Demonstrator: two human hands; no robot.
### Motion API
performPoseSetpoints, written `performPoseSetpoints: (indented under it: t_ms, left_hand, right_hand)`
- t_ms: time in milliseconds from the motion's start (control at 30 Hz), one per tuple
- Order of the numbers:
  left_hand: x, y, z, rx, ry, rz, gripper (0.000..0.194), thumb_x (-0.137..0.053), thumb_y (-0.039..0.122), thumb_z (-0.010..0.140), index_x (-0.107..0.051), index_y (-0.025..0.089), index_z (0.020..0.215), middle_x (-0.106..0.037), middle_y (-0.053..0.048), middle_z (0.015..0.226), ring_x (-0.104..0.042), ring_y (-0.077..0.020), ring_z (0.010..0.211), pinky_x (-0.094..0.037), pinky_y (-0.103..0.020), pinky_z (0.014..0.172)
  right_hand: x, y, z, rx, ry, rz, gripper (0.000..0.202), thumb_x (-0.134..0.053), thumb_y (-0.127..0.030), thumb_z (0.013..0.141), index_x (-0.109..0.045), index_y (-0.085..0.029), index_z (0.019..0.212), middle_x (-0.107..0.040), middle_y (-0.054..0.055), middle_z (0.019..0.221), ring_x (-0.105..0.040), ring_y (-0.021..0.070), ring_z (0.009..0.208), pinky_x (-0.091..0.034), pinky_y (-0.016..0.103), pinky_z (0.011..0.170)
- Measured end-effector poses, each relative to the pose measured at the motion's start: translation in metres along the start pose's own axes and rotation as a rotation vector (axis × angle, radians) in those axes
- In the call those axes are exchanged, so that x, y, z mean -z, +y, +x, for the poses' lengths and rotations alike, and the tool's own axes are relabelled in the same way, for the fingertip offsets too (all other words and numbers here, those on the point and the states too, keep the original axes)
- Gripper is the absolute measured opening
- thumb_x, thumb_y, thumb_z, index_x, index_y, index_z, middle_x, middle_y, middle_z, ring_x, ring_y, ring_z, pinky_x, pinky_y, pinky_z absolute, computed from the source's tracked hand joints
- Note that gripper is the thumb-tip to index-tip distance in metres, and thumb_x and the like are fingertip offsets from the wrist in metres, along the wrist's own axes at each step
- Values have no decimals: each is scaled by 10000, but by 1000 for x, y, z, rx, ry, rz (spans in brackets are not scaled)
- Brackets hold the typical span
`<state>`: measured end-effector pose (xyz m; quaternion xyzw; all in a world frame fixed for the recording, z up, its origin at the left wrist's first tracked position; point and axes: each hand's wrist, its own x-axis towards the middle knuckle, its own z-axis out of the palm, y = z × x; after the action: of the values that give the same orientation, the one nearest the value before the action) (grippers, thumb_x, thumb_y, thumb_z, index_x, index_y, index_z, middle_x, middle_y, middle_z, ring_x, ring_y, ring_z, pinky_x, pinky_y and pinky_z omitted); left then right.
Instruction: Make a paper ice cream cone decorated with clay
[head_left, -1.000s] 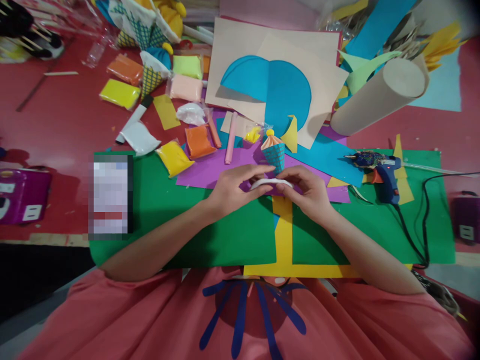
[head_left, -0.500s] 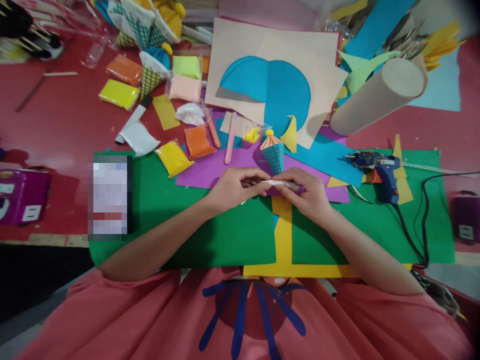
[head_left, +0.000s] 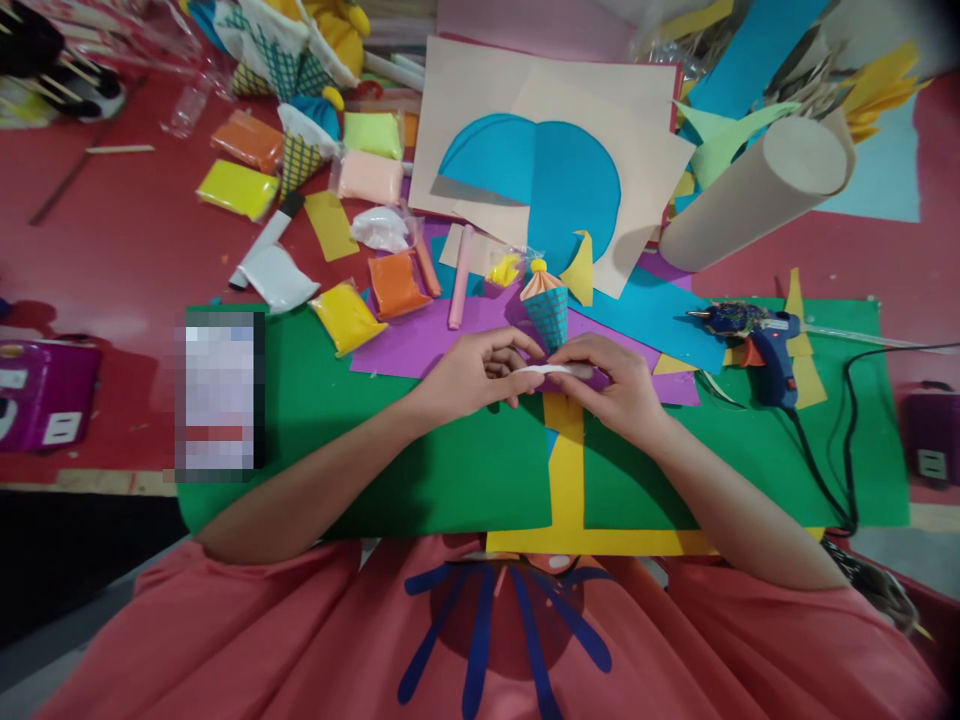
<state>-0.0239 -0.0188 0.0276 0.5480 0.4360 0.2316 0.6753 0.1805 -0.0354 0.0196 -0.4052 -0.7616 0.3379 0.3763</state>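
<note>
A thin white strip of modelling clay (head_left: pixel 553 369) stretches between my two hands, just in front of a small paper cone (head_left: pixel 547 312) with a blue grid pattern and a yellow ball on top. My left hand (head_left: pixel 480 376) is closed on the strip's left end, its thumb pressed along it and its fingers curled behind. With thumb and fingertips, my right hand (head_left: pixel 616 384) pinches the right end. Under both hands lie purple sheet (head_left: pixel 405 345) and green sheet (head_left: pixel 450 480), with a yellow strip (head_left: pixel 568 480) running toward me.
Packets of coloured clay, among them a yellow packet (head_left: pixel 349 318) and an orange packet (head_left: pixel 397 283), lie at left beside a marker (head_left: pixel 266 240). A phone (head_left: pixel 221 390) rests on the green sheet. At right are a glue gun (head_left: pixel 772 350) with its cord and a paper roll (head_left: pixel 757 195).
My left fingers have lifted and loosened slightly from the white strip, while the thumb stays against it. The strip looks a little flatter. My right hand has barely moved.
</note>
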Motion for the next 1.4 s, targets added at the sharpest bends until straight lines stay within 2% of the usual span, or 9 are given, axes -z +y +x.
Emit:
performPoseSetpoints:
  t_ms: [167,333,400,567,733,933,1033,1133,1400]
  left_hand:
    - [-1,-1,-1,5,-9,46,399,-734,522,747,-654,142,840,-699,-27,706,-604,-80,494,-433,-171,433]
    - [-1,-2,0,-43,51,36,398,-722,525,761,-678,136,834,-699,-25,682,-613,-80,499,-445,-168,454]
    - [-1,-1,0,-39,54,23,402,-722,525,760,-688,136,853,-711,-30,703,-629,-85,521,-461,-168,468]
    - [-1,0,0,34,29,-16,479,-791,506,676,-691,149,979,-704,-18,739,-647,-98,545,-475,-170,460]
    - [-1,-2,0,46,-21,11,427,-755,521,717,-669,152,915,-659,6,688,-603,-76,463,-429,-154,399]
    - [-1,-3,0,-36,87,35,355,-726,488,760,-650,147,822,-702,-10,698,-565,-50,417,-395,-149,388]
    - [-1,-2,0,-45,134,24,358,-724,491,763,-639,148,823,-713,-13,703,-560,-51,402,-409,-158,390]
    - [0,-2,0,-28,88,13,381,-730,512,752,-628,152,825,-700,-5,689,-570,-54,412,-416,-152,394]
    - [-3,3,0,55,17,-32,440,-801,516,659,-648,148,845,-681,1,680,-614,-86,485,-461,-188,454]
  right_hand:
    - [0,0,-1,29,-19,14,87,-623,-262,916,-680,-212,875,-748,45,865,-705,171,818,-558,291,721]
    - [-2,0,-3,-130,40,74,258,-710,-325,849,-646,-197,1063,-733,44,891,-691,160,783,-535,256,646]
    - [-2,1,-3,-153,43,81,233,-693,-363,861,-659,-194,1019,-729,40,870,-677,152,746,-526,254,627]
    - [1,-1,1,-19,20,28,127,-642,-325,903,-673,-204,877,-738,51,873,-689,174,798,-544,299,708]
    - [0,0,-1,110,-37,-12,90,-593,-258,934,-674,-223,912,-735,53,863,-704,183,826,-568,312,726]
    - [-3,1,-4,-18,-7,-40,264,-656,-386,895,-636,-232,1109,-730,75,1026,-705,204,921,-582,329,785]
    - [-3,1,-3,-27,31,-52,214,-632,-368,912,-647,-223,1068,-729,64,975,-696,192,874,-571,311,760]
    - [-3,0,-3,21,19,-54,124,-601,-316,931,-658,-216,978,-723,50,872,-680,175,785,-557,300,712]
    - [-6,-2,-6,98,-58,-26,134,-543,-287,964,-652,-208,968,-735,68,893,-703,175,818,-570,301,715]
